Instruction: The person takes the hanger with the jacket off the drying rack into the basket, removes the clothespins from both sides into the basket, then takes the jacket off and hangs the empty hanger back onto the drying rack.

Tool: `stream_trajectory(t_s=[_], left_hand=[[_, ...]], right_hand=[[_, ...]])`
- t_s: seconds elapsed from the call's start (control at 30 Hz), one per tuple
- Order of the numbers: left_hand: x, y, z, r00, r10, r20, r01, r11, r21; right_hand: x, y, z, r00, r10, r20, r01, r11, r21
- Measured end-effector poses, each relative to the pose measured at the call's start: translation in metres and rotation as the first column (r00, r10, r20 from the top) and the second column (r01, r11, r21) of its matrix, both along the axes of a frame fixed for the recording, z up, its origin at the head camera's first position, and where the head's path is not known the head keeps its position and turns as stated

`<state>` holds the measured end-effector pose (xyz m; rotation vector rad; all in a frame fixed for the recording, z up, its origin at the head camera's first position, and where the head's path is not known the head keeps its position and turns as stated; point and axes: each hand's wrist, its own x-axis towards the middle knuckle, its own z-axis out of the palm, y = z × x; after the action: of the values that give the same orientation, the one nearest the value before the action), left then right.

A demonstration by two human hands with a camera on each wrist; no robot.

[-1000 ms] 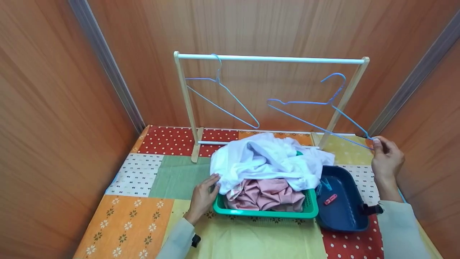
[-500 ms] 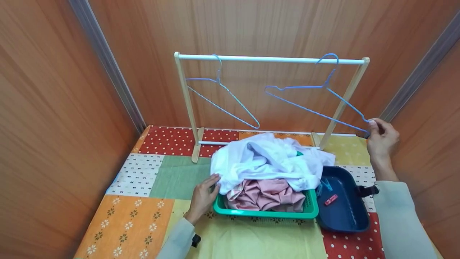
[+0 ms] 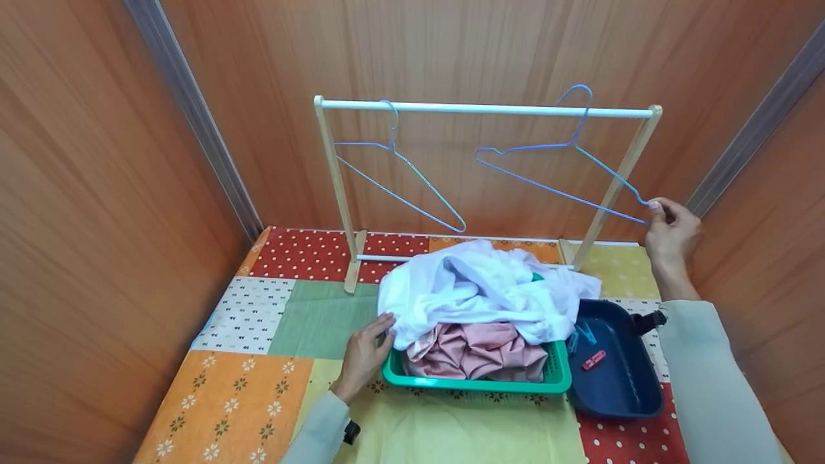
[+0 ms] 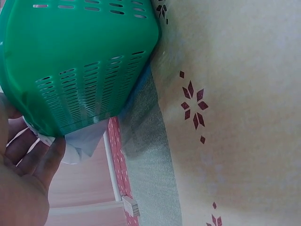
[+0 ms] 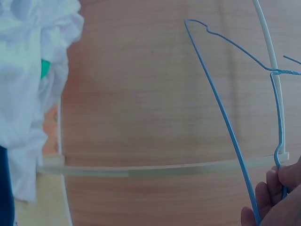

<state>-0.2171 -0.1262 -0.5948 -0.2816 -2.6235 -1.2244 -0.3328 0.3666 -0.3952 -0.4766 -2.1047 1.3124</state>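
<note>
My right hand (image 3: 673,235) pinches the lower right corner of a blue wire clothes hanger (image 3: 538,188). The hanger's hook rises above the right part of the white rail (image 3: 477,109); whether it touches the rail I cannot tell. In the right wrist view the hanger (image 5: 221,106) slants across, fingers round its corner. My left hand (image 3: 362,357) rests its fairly straight fingers at the left side of a green basket (image 3: 477,385), touching white cloth (image 3: 477,283) heaped over it. A pink cloth (image 3: 480,351) lies in its front. Another blue hanger (image 3: 428,180) hangs at the rail's left.
A dark blue tray (image 3: 622,374) right of the basket holds a red clothespin (image 3: 593,360) and blue clothespins (image 3: 585,333). The rack's wooden posts (image 3: 336,187) stand behind the basket. Wood-grain panels (image 3: 483,51) enclose the patchwork-covered table (image 3: 329,316) at the back and sides.
My right hand has raised the hanger and moved left with it, bringing the hook from below the rail to above it. The left hand and the basket have stayed in place.
</note>
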Motion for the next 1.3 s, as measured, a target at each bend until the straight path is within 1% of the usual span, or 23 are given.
stream_trajectory(t_s=[0.13, 0.2, 0.3, 0.47, 0.6, 0.83, 0.9, 1.03, 1.17, 1.27, 1.3], left_hand=[[0.0, -0.001, -0.001, 1.0, -0.01, -0.004, 0.01, 1.0, 0.013], [0.0, -0.001, -0.002, 1.0, -0.014, -0.009, 0.014, 1.0, 0.017], [0.0, -0.001, -0.002, 1.0, -0.014, -0.015, 0.014, 1.0, 0.016], [-0.001, 0.0, -0.003, 1.0, -0.008, -0.017, 0.009, 1.0, 0.01], [-0.003, 0.0, -0.002, 1.0, -0.008, -0.015, 0.008, 1.0, 0.008], [-0.004, 0.001, -0.001, 1.0, 0.007, 0.011, -0.007, 1.0, 0.016], [-0.004, 0.002, -0.001, 1.0, 0.002, 0.011, -0.003, 1.0, 0.014], [-0.003, 0.001, 0.0, 1.0, -0.01, 0.012, 0.009, 1.0, 0.013], [-0.002, 0.0, 0.002, 1.0, -0.009, 0.015, 0.009, 1.0, 0.004], [0.0, -0.001, 0.002, 1.0, -0.01, 0.012, 0.01, 1.0, -0.002], [0.0, -0.002, 0.002, 1.0, -0.01, 0.011, 0.01, 1.0, -0.002]], right_hand=[[-0.003, -0.003, -0.001, 0.998, 0.013, 0.065, -0.011, 0.999, -0.037], [-0.004, -0.004, -0.003, 0.996, 0.015, 0.087, -0.012, 1.0, -0.028], [-0.005, -0.008, -0.005, 0.996, 0.019, 0.088, -0.019, 1.0, -0.003], [-0.007, -0.015, -0.009, 0.999, 0.013, 0.049, -0.017, 0.997, 0.073], [-0.007, -0.017, -0.014, 0.998, 0.004, 0.061, -0.011, 0.992, 0.125], [-0.006, -0.016, -0.023, 0.996, 0.04, 0.078, -0.05, 0.99, 0.13], [-0.004, -0.016, -0.025, 0.996, 0.051, 0.077, -0.06, 0.991, 0.121], [0.005, -0.017, -0.03, 0.997, 0.065, 0.035, -0.069, 0.992, 0.108], [0.017, -0.022, -0.038, 0.995, 0.093, -0.026, -0.088, 0.986, 0.141], [0.025, -0.027, -0.046, 0.992, 0.12, -0.037, -0.113, 0.979, 0.171], [0.028, -0.028, -0.049, 0.991, 0.128, -0.028, -0.121, 0.977, 0.177]])
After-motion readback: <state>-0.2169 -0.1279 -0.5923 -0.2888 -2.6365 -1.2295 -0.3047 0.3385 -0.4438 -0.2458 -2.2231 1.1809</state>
